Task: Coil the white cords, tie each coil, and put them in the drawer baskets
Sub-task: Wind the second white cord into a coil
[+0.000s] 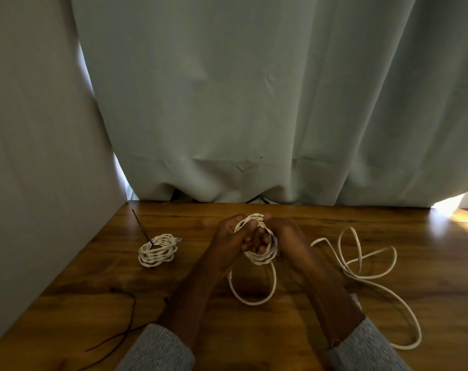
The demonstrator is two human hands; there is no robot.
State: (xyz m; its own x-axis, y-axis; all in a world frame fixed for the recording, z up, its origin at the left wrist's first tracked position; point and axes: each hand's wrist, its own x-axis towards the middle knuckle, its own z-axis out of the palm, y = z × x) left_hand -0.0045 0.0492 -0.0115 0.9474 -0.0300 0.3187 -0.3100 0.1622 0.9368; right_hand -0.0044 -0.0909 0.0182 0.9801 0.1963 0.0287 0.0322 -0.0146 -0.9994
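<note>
- Hands meet in the lower middle of the head view, above a wooden table (254, 330), both closed around one coil of white cord (262, 254).
- The left hand (227, 242) curls its fingers around the left side of that coil, with its thumb near the top loops.
- The right hand (283, 236) grips the right side of the same coil, its fingers tucked into the loops from the front.
- The held coil sits between the two hands, its upper loops showing above the fingers and its lower loops bulging out beneath them.
- A loose loop (251, 290) of the same cord hangs down from the coil and lies on the table just below the hands.
- A loose cord (361, 266) sprawls over the table at the right of the frame, in open loops that trail down toward the lower right.
- A finished coil (156, 250) lies on the table at the left of the frame, well apart from the hands, with a thin dark tie (143, 227) sticking up out of it.
- A thin black string (120, 336) runs across the table in the lower left corner.
- Grey sleeves (157, 349) cover both forearms at the bottom edge.
- A pale curtain (254, 103) hangs behind the table and fills the upper frame, with a plain wall (40, 156) at the left.
</note>
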